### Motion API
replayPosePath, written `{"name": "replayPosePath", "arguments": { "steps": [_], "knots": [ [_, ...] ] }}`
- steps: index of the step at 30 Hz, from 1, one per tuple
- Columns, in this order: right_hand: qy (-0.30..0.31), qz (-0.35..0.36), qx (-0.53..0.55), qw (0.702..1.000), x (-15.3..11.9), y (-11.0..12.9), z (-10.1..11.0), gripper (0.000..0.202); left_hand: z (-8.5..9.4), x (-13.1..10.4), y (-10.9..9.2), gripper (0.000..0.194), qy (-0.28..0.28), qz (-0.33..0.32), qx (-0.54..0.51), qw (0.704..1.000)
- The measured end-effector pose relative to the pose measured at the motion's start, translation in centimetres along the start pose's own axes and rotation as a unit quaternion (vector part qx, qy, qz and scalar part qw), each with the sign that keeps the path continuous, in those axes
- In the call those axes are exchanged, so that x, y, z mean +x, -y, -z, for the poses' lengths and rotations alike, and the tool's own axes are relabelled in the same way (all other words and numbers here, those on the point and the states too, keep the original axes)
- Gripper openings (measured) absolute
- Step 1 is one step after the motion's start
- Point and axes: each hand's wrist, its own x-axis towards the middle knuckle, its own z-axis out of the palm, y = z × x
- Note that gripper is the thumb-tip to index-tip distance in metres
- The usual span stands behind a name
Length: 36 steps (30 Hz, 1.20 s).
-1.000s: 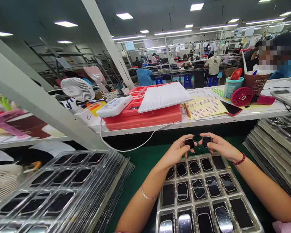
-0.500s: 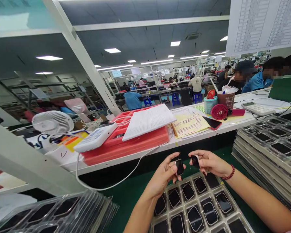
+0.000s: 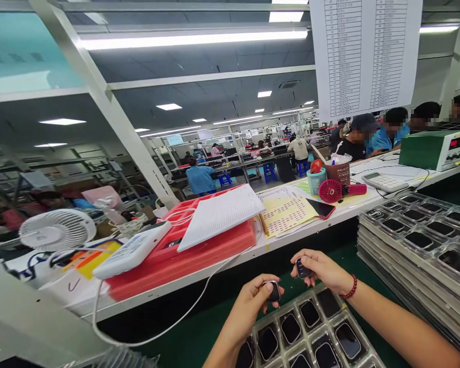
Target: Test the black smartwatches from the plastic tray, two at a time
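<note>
My left hand (image 3: 255, 299) is closed on a small square device (image 3: 273, 291) with a dark face and a metallic rim, held by thumb and fingers. A similar dark device (image 3: 303, 268) is gripped in my right hand (image 3: 322, 270), whose wrist wears a red bead bracelet (image 3: 351, 286). The two devices are apart, above the far edge of a clear plastic tray (image 3: 304, 340). Several dark square devices sit in the tray's compartments. The tray's near part is cut off by the picture's lower edge.
Tall stacks of filled trays stand at right (image 3: 398, 260) and lower left (image 3: 126, 358). A white shelf (image 3: 310, 227) beyond carries red foam (image 3: 214, 250), papers, a phone (image 3: 322, 208), a red fan (image 3: 330, 190) and cups. A white cable (image 3: 203, 296) hangs down. Several people sit farther off.
The view has tilted up and turned right, showing a green instrument. Both hands still hold the devices; the fingers of my left hand have curled in closer, and the right device's face has turned.
</note>
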Motion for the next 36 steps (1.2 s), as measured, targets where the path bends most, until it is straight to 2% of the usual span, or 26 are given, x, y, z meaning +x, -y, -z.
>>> {"name": "replayPosePath", "arguments": {
  "steps": [3,10,11,13,16,22,28,33,36],
  "knots": [
    [-0.029,0.021,-0.055,0.998,0.05,-0.14,-0.05,0.04,-0.27,-0.18,-0.43,0.05,-0.012,-0.015,0.014,1.0],
    [-0.01,0.019,-0.107,0.994,-0.06,0.07,-0.07,0.031,-0.15,0.11,-0.58,0.034,-0.013,-0.038,0.011,0.999],
    [-0.015,0.021,-0.11,0.994,-0.14,0.1,-0.07,0.03,-0.21,0.14,-0.59,0.036,-0.018,-0.041,0.004,0.999],
    [-0.021,0.026,-0.115,0.993,-0.29,0.17,-0.04,0.042,-0.36,0.19,-0.61,0.049,-0.032,-0.044,-0.009,0.998],
    [0.002,0.015,-0.111,0.994,-0.33,0.19,0.14,0.054,-0.46,0.31,-0.57,0.06,-0.025,-0.031,-0.02,0.999],
    [0.026,0.001,-0.113,0.993,-0.43,0.33,0.23,0.053,-0.62,0.1,-0.83,0.053,-0.029,-0.021,0.005,0.999],
    [-0.001,0.01,-0.135,0.991,-0.44,0.47,0.09,0.03,-0.54,0.02,-0.98,0.046,-0.05,-0.034,0.002,0.998],
    [0.007,0.021,-0.141,0.99,-0.53,0.5,-0.11,0.04,-0.47,-0.12,-1.0,0.056,-0.027,-0.023,0.02,0.999],
    [0.01,0.026,-0.143,0.989,-0.62,0.53,-0.28,0.039,-0.63,-0.08,-0.85,0.051,-0.025,-0.04,0.025,0.999]
  ]
}}
